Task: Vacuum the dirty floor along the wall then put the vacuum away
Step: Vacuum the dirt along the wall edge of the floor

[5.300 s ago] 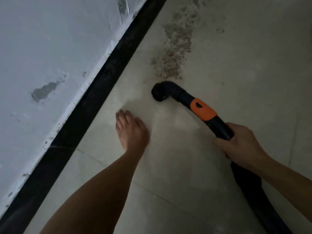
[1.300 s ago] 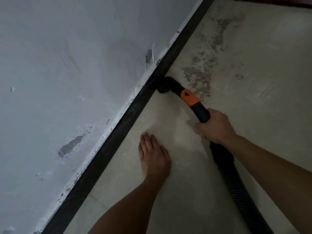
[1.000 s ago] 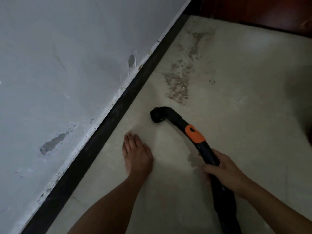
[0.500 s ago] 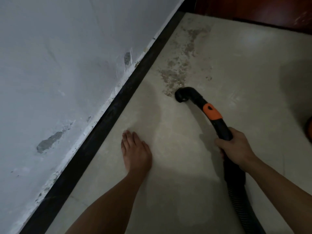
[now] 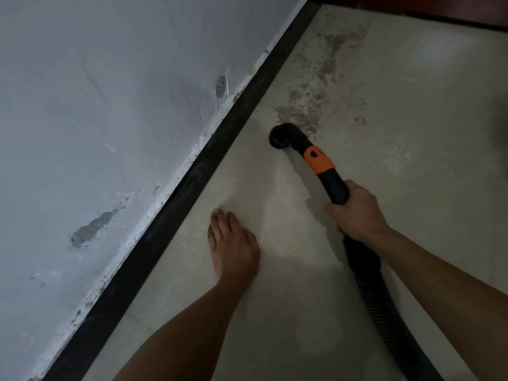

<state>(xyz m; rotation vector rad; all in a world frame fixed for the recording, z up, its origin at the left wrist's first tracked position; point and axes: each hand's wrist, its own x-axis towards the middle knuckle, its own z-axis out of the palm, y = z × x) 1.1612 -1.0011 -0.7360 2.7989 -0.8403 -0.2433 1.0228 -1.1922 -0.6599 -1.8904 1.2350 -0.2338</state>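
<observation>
The right hand (image 5: 357, 213) is wrapped round the black wand (image 5: 336, 189) of the vacuum, gripping it just below the orange collar (image 5: 319, 160). The ribbed hose (image 5: 384, 312) trails back from that grip toward the lower right edge of the view. The vacuum body is not in view. The wand's long axis runs from the grip forward and to the left, ending in the curved vacuum nozzle (image 5: 280, 137), whose mouth faces down at the floor (image 5: 412, 188); contact with the tile cannot be confirmed. The nozzle sits at the near edge of the dirt patch (image 5: 305, 114). This brownish speckled band runs on away from the person, roughly parallel to the black skirting (image 5: 220, 158) at the foot of the wall (image 5: 110, 105). The dirt therefore lies ahead of the nozzle, close to the line of the wand, and the nozzle stands apart from the skirting. The left hand (image 5: 233, 246) lies flat on the tile with fingers straight, holding nothing, between the skirting and the hose. Assessment: vacuuming is part done, and the next stroke calls for a forward push by the right hand along the band.
</observation>
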